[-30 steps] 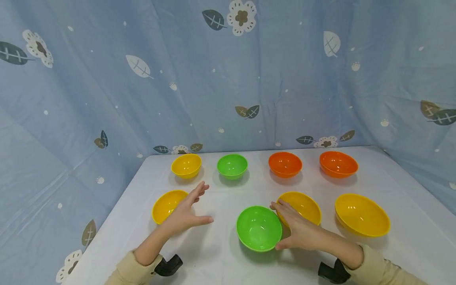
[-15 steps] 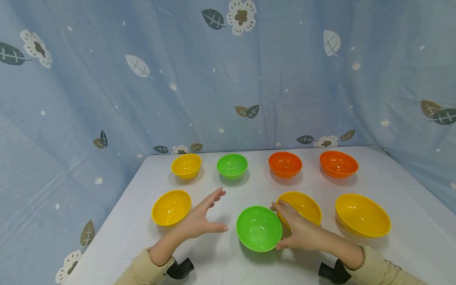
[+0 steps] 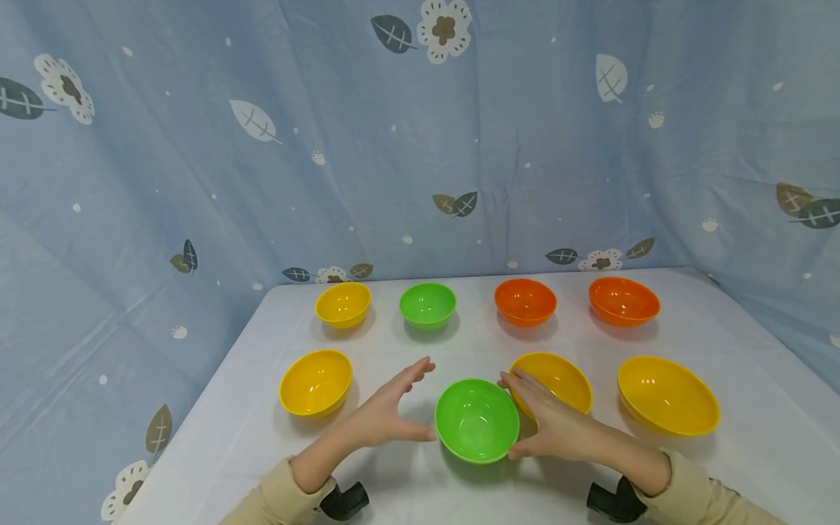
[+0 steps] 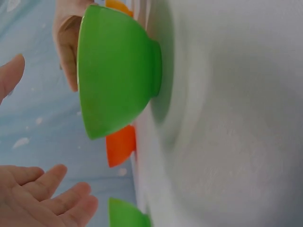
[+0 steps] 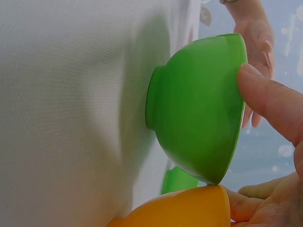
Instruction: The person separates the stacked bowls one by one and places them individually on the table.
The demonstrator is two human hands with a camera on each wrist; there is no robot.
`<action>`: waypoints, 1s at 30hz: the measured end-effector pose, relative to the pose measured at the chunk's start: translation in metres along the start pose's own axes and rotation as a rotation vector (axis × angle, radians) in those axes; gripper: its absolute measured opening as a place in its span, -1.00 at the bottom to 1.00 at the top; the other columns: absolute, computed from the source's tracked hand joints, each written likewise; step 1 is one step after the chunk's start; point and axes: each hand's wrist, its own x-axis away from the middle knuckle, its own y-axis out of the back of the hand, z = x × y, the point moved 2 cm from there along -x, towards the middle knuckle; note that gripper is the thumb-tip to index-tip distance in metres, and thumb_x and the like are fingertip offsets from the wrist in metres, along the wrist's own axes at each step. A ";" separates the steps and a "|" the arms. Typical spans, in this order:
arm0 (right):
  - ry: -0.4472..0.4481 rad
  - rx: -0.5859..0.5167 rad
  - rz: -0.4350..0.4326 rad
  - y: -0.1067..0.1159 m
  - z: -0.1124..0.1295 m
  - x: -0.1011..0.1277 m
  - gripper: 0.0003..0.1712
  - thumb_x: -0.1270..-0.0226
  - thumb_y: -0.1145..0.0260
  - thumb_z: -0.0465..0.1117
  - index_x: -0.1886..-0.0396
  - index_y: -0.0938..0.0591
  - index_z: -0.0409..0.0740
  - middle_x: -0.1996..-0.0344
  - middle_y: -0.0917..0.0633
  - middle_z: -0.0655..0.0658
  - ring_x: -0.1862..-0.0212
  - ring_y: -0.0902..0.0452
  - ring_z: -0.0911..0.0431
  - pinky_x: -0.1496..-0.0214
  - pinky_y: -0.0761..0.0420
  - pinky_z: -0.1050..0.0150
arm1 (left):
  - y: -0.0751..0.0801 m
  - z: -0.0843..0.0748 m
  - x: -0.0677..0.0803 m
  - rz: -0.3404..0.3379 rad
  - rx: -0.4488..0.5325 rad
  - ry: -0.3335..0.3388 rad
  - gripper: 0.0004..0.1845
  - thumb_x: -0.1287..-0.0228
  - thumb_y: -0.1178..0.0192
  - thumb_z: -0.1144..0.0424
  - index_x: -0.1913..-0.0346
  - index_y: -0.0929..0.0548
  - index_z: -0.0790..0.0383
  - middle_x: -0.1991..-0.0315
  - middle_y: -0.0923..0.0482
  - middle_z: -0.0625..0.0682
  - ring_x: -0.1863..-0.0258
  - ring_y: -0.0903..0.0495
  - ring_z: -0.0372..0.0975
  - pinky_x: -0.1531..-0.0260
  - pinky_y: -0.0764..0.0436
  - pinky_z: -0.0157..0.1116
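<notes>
The near green bowl (image 3: 477, 421) stands upright on the white table (image 3: 735, 350), near its front edge, between both hands. The right hand (image 3: 547, 424) cups the bowl's right side, thumb on the near rim, fingers curved round the far rim. The left hand (image 3: 387, 412) hovers just left of it, fingers spread and straight, holding nothing. The right hand partly hides the yellow bowl (image 3: 558, 379) behind it.

We cannot see where the right hand (image 3: 547, 423) meets the near green bowl (image 3: 477, 420): its rim hides the fingertips at 3 o'clock. The yellow bowl (image 3: 554, 380) behind is partly covered by that hand. In the left wrist view, the left hand (image 4: 33, 189) is cut off at 8 o'clock.
</notes>
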 end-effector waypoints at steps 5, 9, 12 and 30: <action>-0.006 0.006 -0.006 0.000 0.000 0.000 0.18 0.21 -0.53 -0.03 -0.36 -0.11 -0.37 -0.36 -0.11 -0.37 -0.38 0.14 -0.30 -0.26 -0.06 -0.29 | -0.008 0.002 -0.001 0.016 0.000 0.029 0.07 0.14 -0.44 0.07 -0.42 -0.02 0.09 -0.37 -0.13 -0.05 -0.32 -0.16 -0.11 -0.27 -0.19 0.00; -0.009 0.013 -0.008 -0.001 -0.001 0.000 0.18 0.21 -0.53 -0.03 -0.36 -0.11 -0.36 -0.36 -0.09 -0.39 -0.38 0.13 -0.30 -0.26 -0.07 -0.28 | -0.017 0.005 -0.003 0.033 -0.042 0.073 0.10 0.19 -0.45 0.00 -0.42 -0.02 0.02 -0.41 -0.04 -0.03 -0.36 -0.08 -0.07 -0.27 -0.15 0.06; -0.005 0.010 -0.008 -0.001 -0.001 0.000 0.18 0.21 -0.53 -0.02 -0.36 -0.11 -0.36 -0.36 -0.10 -0.38 -0.38 0.13 -0.30 -0.26 -0.07 -0.28 | -0.025 0.005 -0.005 0.058 -0.069 0.081 0.15 0.21 -0.47 -0.01 -0.43 0.01 0.10 -0.43 0.03 0.04 -0.38 -0.02 -0.05 -0.26 -0.12 0.10; 0.047 0.026 -0.023 0.002 0.000 0.002 0.19 0.20 -0.52 0.04 -0.34 -0.12 -0.39 -0.33 -0.19 -0.34 -0.36 0.10 -0.33 -0.24 -0.08 -0.31 | -0.049 -0.001 -0.018 0.090 -0.118 0.097 0.29 0.26 -0.49 0.01 -0.43 0.19 0.28 -0.44 0.18 0.15 -0.38 0.01 -0.01 -0.25 -0.18 0.05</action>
